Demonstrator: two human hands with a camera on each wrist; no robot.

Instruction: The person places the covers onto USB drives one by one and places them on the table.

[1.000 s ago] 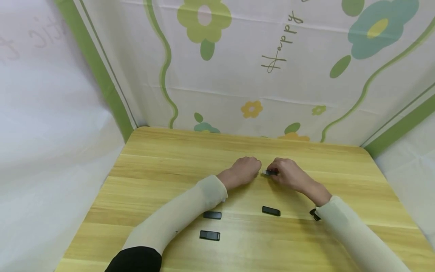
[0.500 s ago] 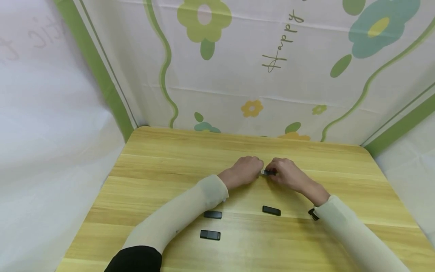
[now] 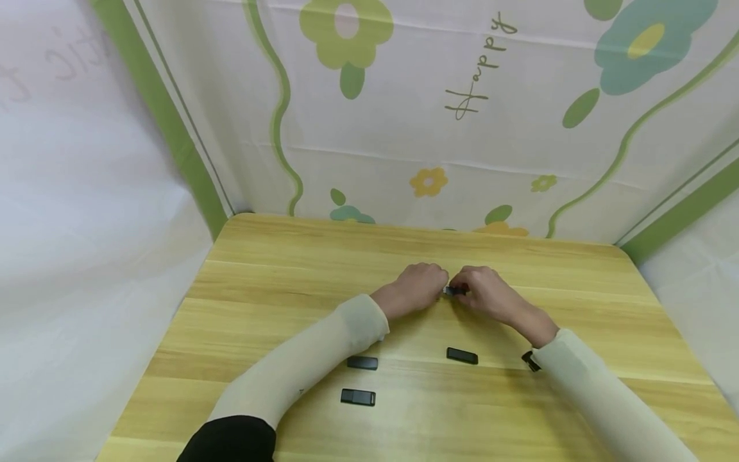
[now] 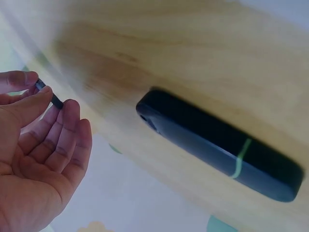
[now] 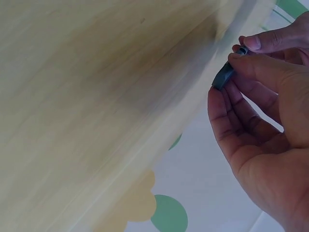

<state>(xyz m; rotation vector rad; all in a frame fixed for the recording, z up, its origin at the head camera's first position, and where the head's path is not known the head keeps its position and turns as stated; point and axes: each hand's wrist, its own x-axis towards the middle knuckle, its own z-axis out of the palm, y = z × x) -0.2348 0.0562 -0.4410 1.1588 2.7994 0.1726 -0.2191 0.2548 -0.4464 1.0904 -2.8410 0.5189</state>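
Near the far middle of the table both hands meet. My right hand [image 3: 487, 292] pinches a dark USB stick [image 3: 455, 291] between thumb and fingers, its metal plug end pointing left. The stick [image 5: 223, 76] also shows in the right wrist view, where a thumb of the other hand is at its upper end. My left hand [image 3: 418, 285], curled at the plug end, hides its grip from the head view. In the left wrist view that hand [image 4: 50, 145] pinches a small dark piece [image 4: 57, 101] that looks like the stick's cap, close against the right hand's fingertips.
Several dark USB sticks lie on the wooden table [image 3: 300, 256]: one [image 3: 462, 355] in front of the right hand, two [image 3: 362, 363] by the left sleeve, and another [image 3: 528, 361] partly under the right sleeve. A flowered curtain [image 3: 369, 128] stands behind the table's far edge.
The right hand has shifted slightly left with the USB stick, and the left hand slightly right. The gap between them has narrowed, and the metal plug shows less. The loose sticks lie as before.
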